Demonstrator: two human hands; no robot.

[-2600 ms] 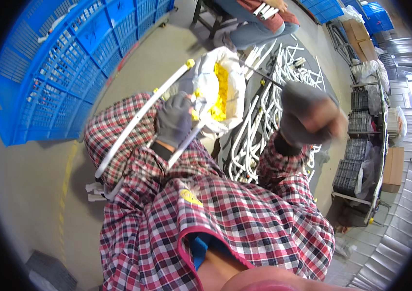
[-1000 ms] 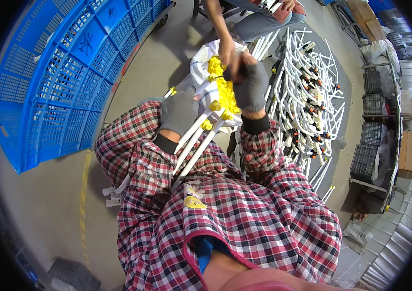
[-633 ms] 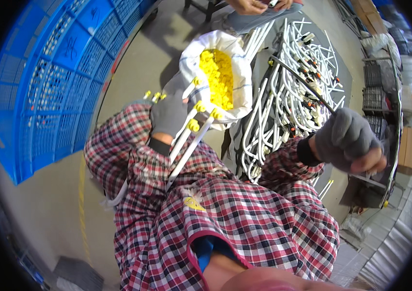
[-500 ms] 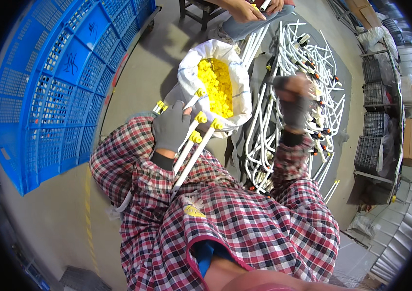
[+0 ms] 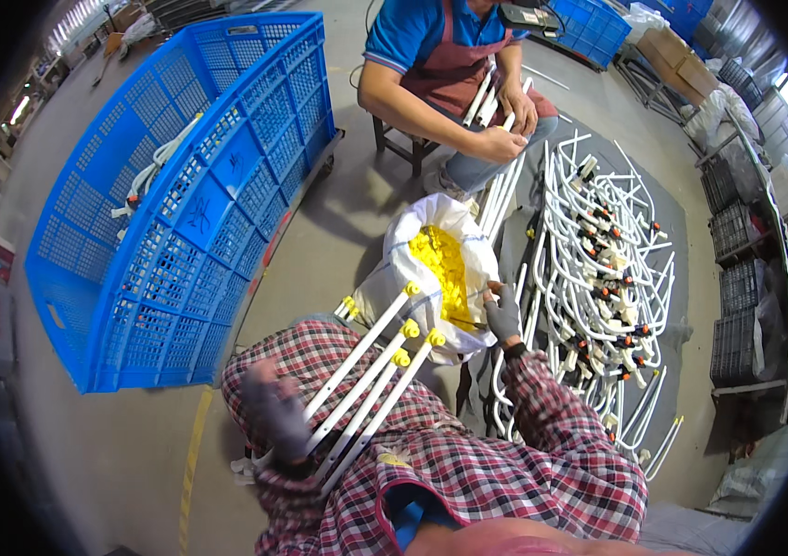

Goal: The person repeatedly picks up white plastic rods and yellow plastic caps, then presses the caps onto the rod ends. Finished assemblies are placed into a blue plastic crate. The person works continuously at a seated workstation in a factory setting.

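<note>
My left hand, in a grey fingerless-tip glove, is smeared by motion beside several white tubes lying across my lap. Each tube has a yellow plastic fitting on its far end. At the right rim of a white woven sack, my gloved right hand is closed around a thin dark tool that points left over the sack; its exact kind is unclear. Loose yellow fittings fill the sack. More yellow-tipped tubes stick out by my left knee.
Bent white tubes with black and orange parts lie piled on a dark mat at right. A large blue crate stands at left. Ahead, a seated co-worker handles white tubes. Shelves with grey crates line the right side.
My view has tilted up, showing more of the co-worker and the crate. My left hand has moved back toward me along the tubes. My right hand has come from the tube pile to the sack.
</note>
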